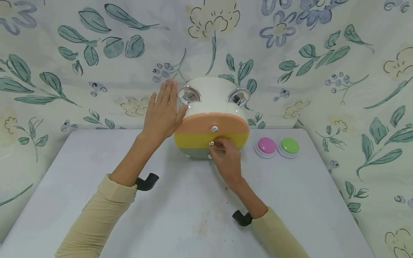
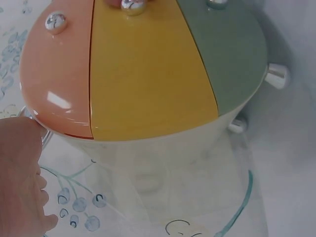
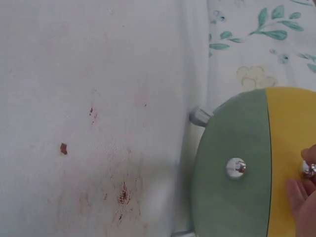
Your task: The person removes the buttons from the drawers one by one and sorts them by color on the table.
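Note:
A small rounded white cabinet (image 1: 214, 95) stands at the back of the table, with an orange drawer (image 1: 196, 124), a yellow drawer (image 1: 191, 141) and a green drawer (image 1: 197, 153), each bearing a silver knob. Thumb and fingers of my right hand (image 1: 228, 165) pinch the yellow drawer's knob (image 1: 211, 143). The right wrist view catches only the fingertips (image 3: 296, 195) at that knob. My left hand (image 1: 162, 114) lies with straight fingers along the cabinet's left side, its thumb near the orange front. All three drawer fronts look flush in the left wrist view.
Two silver curved handles (image 1: 189, 95) sit on the cabinet's top, and short silver feet (image 2: 277, 75) hold it up. To its right are a pink button (image 1: 266, 145) and a green button (image 1: 289, 146). Flowered cloth (image 1: 135, 64) hangs behind the white table (image 1: 180, 215), which has brownish specks.

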`<control>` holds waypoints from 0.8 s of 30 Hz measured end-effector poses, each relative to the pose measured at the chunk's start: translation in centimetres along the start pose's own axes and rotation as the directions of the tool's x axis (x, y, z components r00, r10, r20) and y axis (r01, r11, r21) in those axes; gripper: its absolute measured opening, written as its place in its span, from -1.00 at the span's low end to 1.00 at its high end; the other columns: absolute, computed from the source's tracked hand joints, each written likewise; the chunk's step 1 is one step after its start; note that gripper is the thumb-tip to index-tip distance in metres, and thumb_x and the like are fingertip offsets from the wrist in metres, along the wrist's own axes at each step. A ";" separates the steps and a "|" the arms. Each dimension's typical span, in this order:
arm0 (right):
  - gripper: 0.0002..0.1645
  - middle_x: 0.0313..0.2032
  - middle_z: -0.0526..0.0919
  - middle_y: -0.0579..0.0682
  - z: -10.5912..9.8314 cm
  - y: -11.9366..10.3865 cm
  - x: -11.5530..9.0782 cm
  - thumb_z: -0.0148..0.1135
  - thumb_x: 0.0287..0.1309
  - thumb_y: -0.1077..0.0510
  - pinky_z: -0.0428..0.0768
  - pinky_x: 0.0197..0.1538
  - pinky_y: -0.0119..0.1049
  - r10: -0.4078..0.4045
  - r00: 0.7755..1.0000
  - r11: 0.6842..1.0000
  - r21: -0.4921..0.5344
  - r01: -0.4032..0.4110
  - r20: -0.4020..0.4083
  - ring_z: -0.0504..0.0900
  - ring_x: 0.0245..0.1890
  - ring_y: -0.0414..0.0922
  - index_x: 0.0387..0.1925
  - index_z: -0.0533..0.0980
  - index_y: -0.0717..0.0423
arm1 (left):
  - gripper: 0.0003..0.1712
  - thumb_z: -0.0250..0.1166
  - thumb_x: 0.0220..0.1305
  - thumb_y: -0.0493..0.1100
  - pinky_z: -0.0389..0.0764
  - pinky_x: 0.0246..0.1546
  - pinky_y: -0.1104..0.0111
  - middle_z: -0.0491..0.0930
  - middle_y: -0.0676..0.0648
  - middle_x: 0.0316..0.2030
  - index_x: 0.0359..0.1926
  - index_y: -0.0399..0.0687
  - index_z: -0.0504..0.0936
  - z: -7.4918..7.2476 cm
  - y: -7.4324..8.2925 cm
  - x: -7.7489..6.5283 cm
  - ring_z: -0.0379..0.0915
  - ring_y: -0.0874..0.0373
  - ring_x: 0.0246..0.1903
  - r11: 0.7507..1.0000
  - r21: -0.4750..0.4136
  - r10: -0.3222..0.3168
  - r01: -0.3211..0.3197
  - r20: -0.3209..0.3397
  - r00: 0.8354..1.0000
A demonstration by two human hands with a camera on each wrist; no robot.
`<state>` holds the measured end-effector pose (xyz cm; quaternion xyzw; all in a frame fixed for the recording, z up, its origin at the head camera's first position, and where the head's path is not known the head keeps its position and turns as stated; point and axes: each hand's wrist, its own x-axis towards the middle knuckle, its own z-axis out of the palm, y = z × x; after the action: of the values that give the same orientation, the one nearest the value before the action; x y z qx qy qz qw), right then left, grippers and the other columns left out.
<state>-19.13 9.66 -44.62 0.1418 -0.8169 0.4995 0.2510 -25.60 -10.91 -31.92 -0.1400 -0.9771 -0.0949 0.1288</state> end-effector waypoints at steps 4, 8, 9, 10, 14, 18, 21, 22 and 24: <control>-0.75 -0.18 0.63 0.02 0.3 -0.2 0.1 0.40 0.15 0.30 0.62 -0.10 -0.47 0.008 1.000 1.000 -0.029 -0.008 -0.016 0.65 -0.14 -0.14 -0.13 0.55 0.25 | -0.11 -0.12 0.56 0.14 -0.24 0.47 -0.02 -0.29 -0.21 0.57 0.56 -0.29 -0.28 0.0 0.0 0.0 -0.42 -0.06 0.54 1.000 -0.003 0.000 0.000 -0.001 1.000; -0.77 -0.20 0.64 0.02 0.4 -0.4 0.2 0.37 0.14 0.31 0.63 -0.15 -0.49 0.026 0.999 0.999 -0.046 -0.027 -0.033 0.65 -0.18 -0.15 -0.16 0.55 0.24 | -0.11 -0.12 0.56 0.14 -0.25 0.47 -0.02 -0.30 -0.20 0.57 0.57 -0.28 -0.28 0.0 -0.1 0.0 -0.44 -0.05 0.54 1.000 -0.010 0.003 -0.003 0.000 1.000; -0.77 -0.20 0.65 0.01 0.5 -0.4 0.2 0.36 0.13 0.30 0.63 -0.15 -0.49 0.026 0.999 0.998 -0.053 -0.028 -0.036 0.65 -0.18 -0.16 -0.16 0.56 0.24 | -0.11 -0.12 0.56 0.14 -0.24 0.47 -0.01 -0.30 -0.20 0.57 0.57 -0.28 -0.28 0.1 -0.1 0.0 -0.44 -0.05 0.54 1.000 -0.009 0.004 -0.004 -0.001 1.000; -0.78 -0.21 0.65 0.01 0.5 -0.4 0.2 0.36 0.13 0.30 0.63 -0.16 -0.49 0.024 0.999 0.998 -0.064 -0.027 -0.038 0.65 -0.19 -0.16 -0.16 0.56 0.23 | -0.12 -0.12 0.56 0.14 -0.24 0.47 -0.02 -0.29 -0.20 0.57 0.57 -0.28 -0.28 0.1 -0.1 0.0 -0.44 -0.04 0.54 1.000 -0.008 0.005 -0.005 -0.003 1.000; -0.78 -0.23 0.66 0.00 0.5 -0.2 0.1 0.37 0.12 0.30 0.63 -0.17 -0.50 -0.005 0.999 0.992 -0.127 -0.002 -0.048 0.66 -0.21 -0.16 -0.17 0.57 0.22 | -0.12 -0.12 0.56 0.14 -0.24 0.47 -0.02 -0.28 -0.20 0.57 0.57 -0.28 -0.27 0.2 -0.1 0.1 -0.43 -0.05 0.54 1.000 -0.015 0.008 -0.009 -0.005 1.000; -0.77 -0.24 0.65 0.01 0.5 -0.2 -0.1 0.39 0.10 0.31 0.63 -0.19 -0.49 -0.039 0.998 0.985 -0.168 0.029 -0.054 0.66 -0.23 -0.15 -0.18 0.57 0.22 | -0.12 -0.12 0.56 0.14 -0.23 0.46 -0.02 -0.27 -0.21 0.57 0.56 -0.29 -0.26 0.2 -0.1 0.1 -0.43 -0.05 0.54 1.000 -0.018 0.013 -0.013 -0.006 1.000; -0.78 -0.26 0.64 0.03 0.4 -0.2 -0.3 0.40 0.09 0.30 0.65 -0.20 -0.45 -0.064 0.996 0.981 -0.187 0.052 -0.058 0.66 -0.26 -0.14 -0.21 0.57 0.23 | -0.12 -0.12 0.56 0.14 -0.23 0.46 -0.02 -0.28 -0.21 0.57 0.56 -0.29 -0.26 0.1 -0.1 0.1 -0.43 -0.04 0.54 1.000 -0.011 0.010 -0.010 -0.004 1.000; -0.78 -0.27 0.64 0.03 0.3 -0.2 -0.4 0.41 0.08 0.30 0.65 -0.21 -0.44 -0.073 0.995 0.980 -0.192 0.061 -0.060 0.66 -0.28 -0.14 -0.22 0.57 0.23 | -0.12 -0.12 0.56 0.14 -0.23 0.47 -0.02 -0.28 -0.21 0.57 0.56 -0.29 -0.27 0.1 -0.1 0.1 -0.43 -0.04 0.54 1.000 -0.008 0.009 -0.009 -0.003 1.000; -0.78 -0.28 0.63 0.04 0.2 -0.3 -0.7 0.42 0.06 0.30 0.66 -0.23 -0.42 -0.093 0.994 0.976 -0.203 0.078 -0.062 0.66 -0.30 -0.14 -0.24 0.57 0.23 | -0.12 -0.13 0.56 0.14 -0.24 0.47 -0.02 -0.30 -0.20 0.57 0.57 -0.28 -0.28 0.1 -0.1 0.1 -0.44 -0.04 0.54 1.000 -0.003 0.003 -0.003 0.004 1.000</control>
<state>-18.48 9.30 -44.88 0.1330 -0.8467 0.4083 0.3142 -25.73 -10.95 -31.99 -0.1421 -0.9770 -0.0961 0.1270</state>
